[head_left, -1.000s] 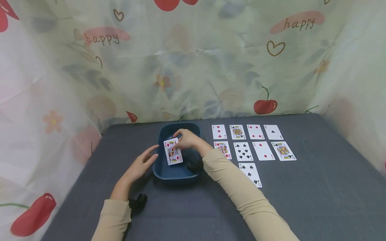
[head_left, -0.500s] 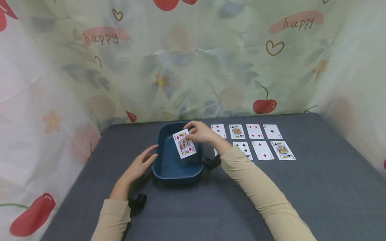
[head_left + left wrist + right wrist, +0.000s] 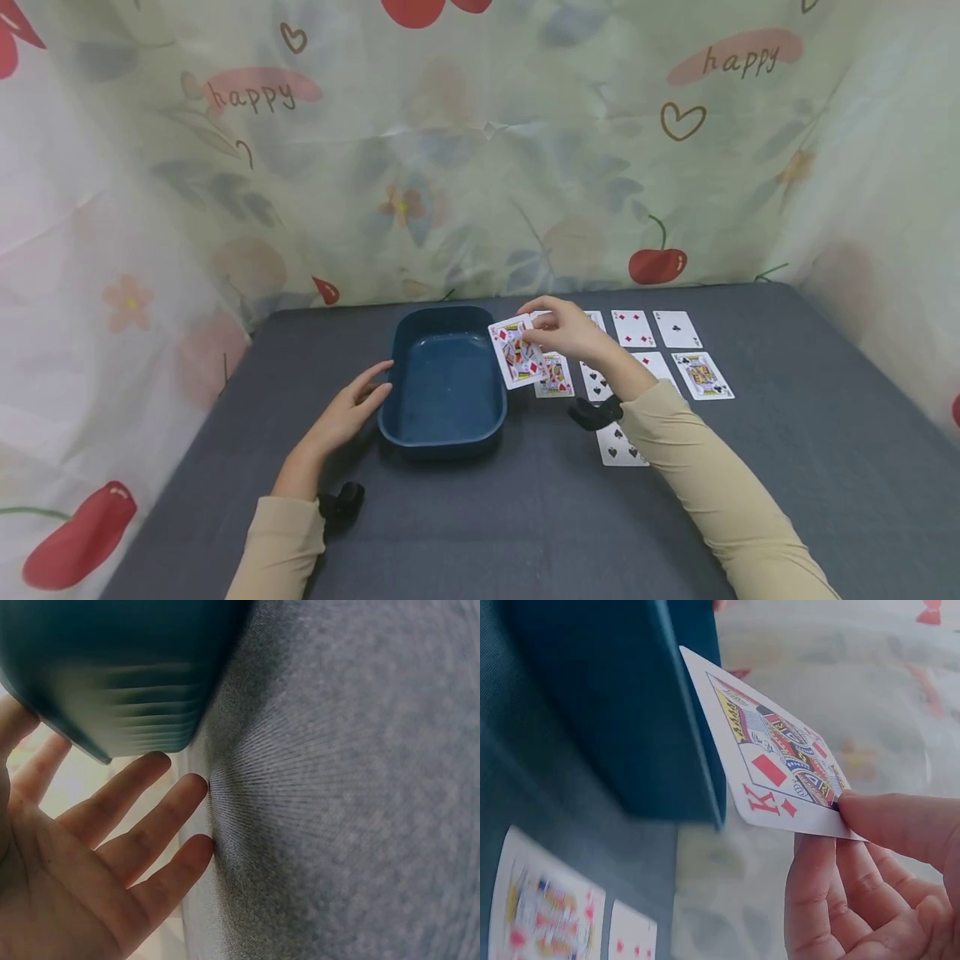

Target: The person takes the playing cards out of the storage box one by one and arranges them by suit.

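My right hand [image 3: 566,333] pinches a king of diamonds [image 3: 516,354] between thumb and fingers, face up and tilted. The card is just past the right rim of a dark blue plastic bin [image 3: 442,447]. In the right wrist view, the thumb presses on the card's face near one edge, with the fingers behind it. The bin's inside shows no cards in the head view. My left hand [image 3: 97,862] is at the bin's left side, fingers spread and fairly straight, fingertips right at the rim. A face card of hearts [image 3: 555,377] lies just below the held king.
Several playing cards lie face up in rows on the dark grey tablecloth [image 3: 480,533], including an ace of clubs [image 3: 678,330] and a black king [image 3: 703,375]. A spade card [image 3: 618,447] lies nearer, partly under the right forearm. A patterned curtain [image 3: 487,167] hangs behind.
My right hand has carried the king of diamonds from inside the bin rightward over its rim toward the laid cards. The left hand has stayed at the bin.
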Tool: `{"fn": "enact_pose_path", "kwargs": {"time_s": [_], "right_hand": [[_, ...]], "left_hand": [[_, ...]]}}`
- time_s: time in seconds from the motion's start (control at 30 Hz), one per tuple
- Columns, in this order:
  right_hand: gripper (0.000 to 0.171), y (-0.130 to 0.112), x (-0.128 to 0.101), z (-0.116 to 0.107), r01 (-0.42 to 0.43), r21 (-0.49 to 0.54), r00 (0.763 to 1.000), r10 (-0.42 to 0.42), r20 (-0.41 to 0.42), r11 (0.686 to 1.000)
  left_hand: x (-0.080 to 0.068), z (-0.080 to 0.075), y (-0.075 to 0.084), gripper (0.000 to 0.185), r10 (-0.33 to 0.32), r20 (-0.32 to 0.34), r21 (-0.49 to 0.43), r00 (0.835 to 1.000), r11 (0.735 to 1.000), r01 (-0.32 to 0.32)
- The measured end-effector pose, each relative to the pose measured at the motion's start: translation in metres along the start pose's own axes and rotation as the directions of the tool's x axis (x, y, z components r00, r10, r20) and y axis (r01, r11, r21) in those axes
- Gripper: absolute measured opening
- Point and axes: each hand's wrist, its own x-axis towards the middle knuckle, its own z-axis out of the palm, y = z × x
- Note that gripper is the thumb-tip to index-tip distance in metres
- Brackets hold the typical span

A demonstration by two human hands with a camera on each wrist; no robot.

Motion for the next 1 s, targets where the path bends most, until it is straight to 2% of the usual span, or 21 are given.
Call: {"fn": "enact_pose_path", "kwargs": {"time_s": [0.33, 0.63, 0.8, 1.0], "right_hand": [[0.043, 0.038, -0.040, -0.038, -0.072, -0.076, 0.994, 0.065, -0.086, 0.994], [0.044, 0.073, -0.078, -0.072, -0.178, -0.164, 0.977, 0.154, -0.149, 0.970], [0.048, 0.089, -0.097, -0.088, -0.221, -0.190, 0.974, 0.205, -0.096, 0.957], [0.051, 0.105, -0.113, -0.098, -0.247, -0.169, 0.969, 0.249, -0.013, 0.954]], "left_hand": [[0.001, 0.000, 0.000, 0.057, -0.003, 0.000, -0.009, 1.000, 1.000, 0.003], [0.000, 0.001, 0.000, 0.057, -0.006, -0.004, -0.008, 1.000, 1.000, 0.006], [0.000, 0.001, 0.000, 0.057, -0.015, -0.004, -0.008, 1.000, 1.000, 0.015], [0.000, 0.002, 0.000, 0.054, -0.017, -0.009, -0.005, 1.000, 1.000, 0.017]]}}
